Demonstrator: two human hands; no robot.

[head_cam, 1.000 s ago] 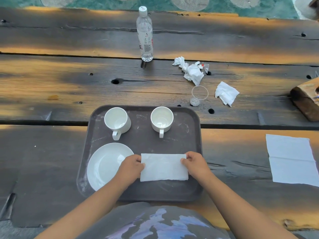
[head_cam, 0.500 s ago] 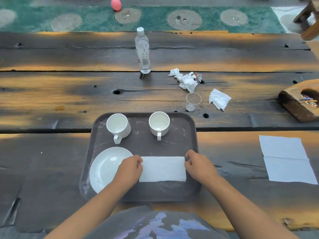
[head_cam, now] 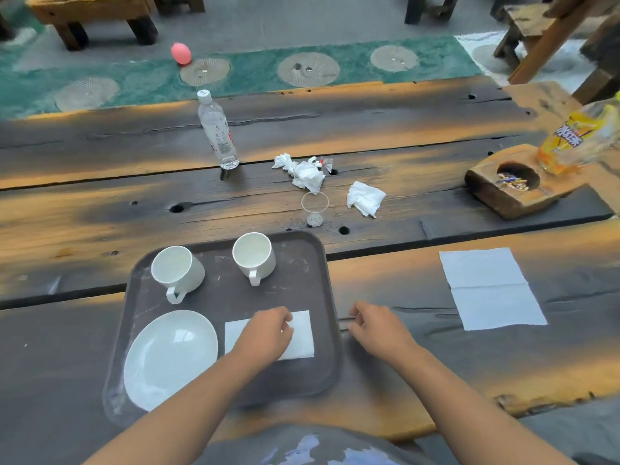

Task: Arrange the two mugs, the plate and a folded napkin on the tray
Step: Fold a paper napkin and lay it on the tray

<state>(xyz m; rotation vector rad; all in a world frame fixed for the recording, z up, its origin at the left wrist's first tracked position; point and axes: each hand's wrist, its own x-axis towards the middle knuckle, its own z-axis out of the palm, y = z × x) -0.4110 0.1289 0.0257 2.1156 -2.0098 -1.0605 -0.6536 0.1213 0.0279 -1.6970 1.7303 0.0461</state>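
Observation:
A dark grey tray lies on the wooden table in front of me. Two white mugs stand at its far side, one on the left and one on the right, handles towards me. A white plate fills the near left corner. The folded napkin lies flat at the near right of the tray. My left hand rests on the napkin's middle with bent fingers pinching it. My right hand is off the tray, just right of its rim, fingers loosely apart and holding nothing.
Beyond the tray stand a water bottle and a clear plastic cup, with crumpled tissues beside them. A flat white napkin lies to the right. At the far right are a wooden ashtray block and a yellow snack bag.
My right hand let go of the napkin's right edge and moved off the tray to the right. My left hand slid from the left edge onto the napkin's middle. The view tilted up.

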